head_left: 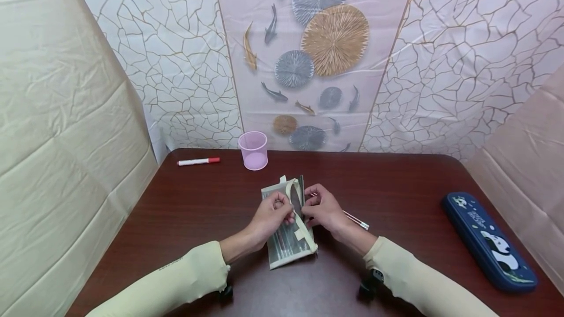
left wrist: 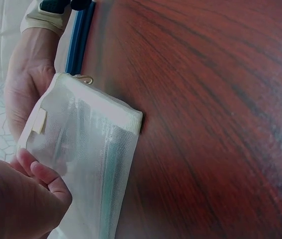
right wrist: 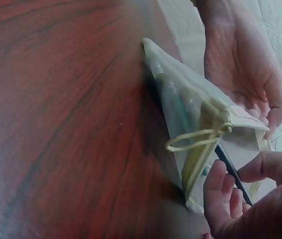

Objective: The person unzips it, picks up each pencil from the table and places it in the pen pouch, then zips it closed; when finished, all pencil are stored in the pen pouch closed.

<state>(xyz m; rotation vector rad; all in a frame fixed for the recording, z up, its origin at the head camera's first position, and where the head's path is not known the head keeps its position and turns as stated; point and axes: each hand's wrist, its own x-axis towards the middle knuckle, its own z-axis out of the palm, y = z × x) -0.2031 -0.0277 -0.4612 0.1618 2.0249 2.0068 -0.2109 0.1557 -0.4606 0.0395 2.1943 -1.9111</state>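
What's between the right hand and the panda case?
Head view: at least one pencil-like item sticks out beside the right hand, then bare tabletop to the panda case.

Your pale cream left sleeve [head_left: 176, 278] with small dark lettering [head_left: 171, 263], matching right sleeve [head_left: 418, 275], black device [head_left: 372, 282] at each cuff [head_left: 374, 254], your left hand [head_left: 270, 216] and right hand [head_left: 325, 211] bare

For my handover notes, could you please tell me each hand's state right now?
Left hand: closed, pinching the mesh pouch by its edge.
Right hand: closed, holding a slim dark stick at the pouch's opening.
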